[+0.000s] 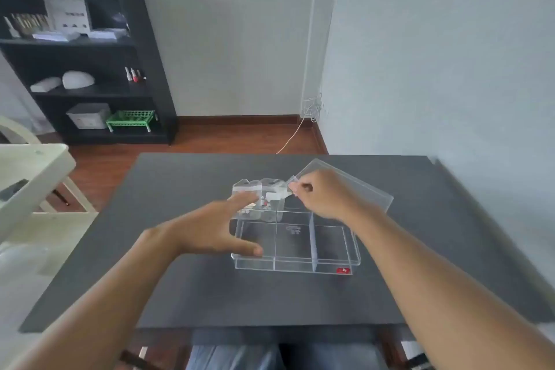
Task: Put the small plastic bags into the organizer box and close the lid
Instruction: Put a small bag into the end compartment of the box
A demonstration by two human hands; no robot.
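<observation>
A clear plastic organizer box [295,264] with dividers stands in the middle of the dark table, a red sticker at its front right corner. Small clear plastic bags [270,192] stand upright in its far left compartment. My left hand [216,231] is spread open over the box's left side, thumb at the front left rim and fingers touching the bags. Behind the box, my right hand [324,195] pinches the top of one small bag [292,182] next to the others. The clear lid [372,192] lies tilted behind the box, partly hidden by my right hand.
The dark table [180,279] stands against a pale wall on the right. A black shelf unit [90,63] with boxes and a green basket is at the back left. A cream chair [30,177] sits left of the table. My knees show under the front edge.
</observation>
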